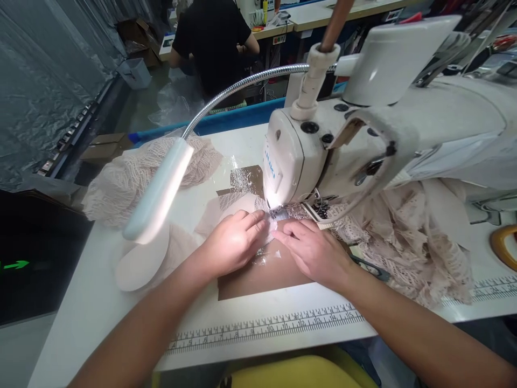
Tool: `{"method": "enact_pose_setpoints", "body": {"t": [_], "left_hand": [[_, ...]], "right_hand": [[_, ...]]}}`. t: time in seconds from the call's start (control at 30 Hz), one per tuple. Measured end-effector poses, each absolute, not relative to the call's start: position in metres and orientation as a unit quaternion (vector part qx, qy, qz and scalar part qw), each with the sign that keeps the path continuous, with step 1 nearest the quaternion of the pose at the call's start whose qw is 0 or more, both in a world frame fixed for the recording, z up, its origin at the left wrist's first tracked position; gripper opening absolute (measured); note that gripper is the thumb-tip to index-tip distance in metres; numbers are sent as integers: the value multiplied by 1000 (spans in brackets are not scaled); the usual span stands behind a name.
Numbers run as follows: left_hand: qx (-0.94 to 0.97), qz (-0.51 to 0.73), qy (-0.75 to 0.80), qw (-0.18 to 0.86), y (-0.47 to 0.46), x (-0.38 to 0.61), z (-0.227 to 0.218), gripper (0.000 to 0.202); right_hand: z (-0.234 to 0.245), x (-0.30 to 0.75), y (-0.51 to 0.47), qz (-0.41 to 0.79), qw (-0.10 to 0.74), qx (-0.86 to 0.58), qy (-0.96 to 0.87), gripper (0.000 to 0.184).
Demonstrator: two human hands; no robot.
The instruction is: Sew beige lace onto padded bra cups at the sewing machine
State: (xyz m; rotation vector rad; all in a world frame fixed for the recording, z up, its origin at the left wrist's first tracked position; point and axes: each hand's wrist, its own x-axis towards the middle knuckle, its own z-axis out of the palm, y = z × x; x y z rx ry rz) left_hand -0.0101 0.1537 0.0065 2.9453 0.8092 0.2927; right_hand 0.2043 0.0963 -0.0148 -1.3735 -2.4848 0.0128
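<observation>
My left hand (235, 241) lies palm down on a small piece of beige lace (270, 233) just in front of the needle of a white sewing machine (291, 156), fingers together and stretched toward the presser foot. My right hand (313, 249) rests flat beside it on the right, fingertips touching the same lace piece. Both hands press the fabric onto the brown plate (258, 280) of the table. The needle area is lit and partly hidden by the machine head.
A gooseneck lamp (157, 191) hangs over the table's left. Heaps of beige lace lie at back left (125, 180) and under the machine arm at right (416, 242). A printed ruler (266, 326) runs along the front edge. Another person (214, 37) in black sits behind.
</observation>
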Motion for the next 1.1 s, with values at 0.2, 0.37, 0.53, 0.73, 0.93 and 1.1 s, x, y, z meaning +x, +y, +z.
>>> {"method": "enact_pose_setpoints", "body": {"t": [0.2,0.37,0.53,0.73,0.93,1.1], "left_hand": [[975,88,198,42,152,-6,-4,31],[969,79,228,52,150,-7,-6,32],[967,65,240,54,148,-6,1,36],[967,56,240,66,153,-8,2,39],[970,65,223,74,154,-11,4,34],[976,66,200,58,154,-13,4,30]], "right_hand": [[-16,204,96,44,145,-463,-873,33],[-15,206,94,44,150,-459,-874,33],[-17,206,94,25,138,-465,-874,31],[-25,204,96,-15,150,-491,-858,34],[-18,204,97,-9,158,-502,-850,35],[-17,204,99,-8,168,-551,-817,37]]}}
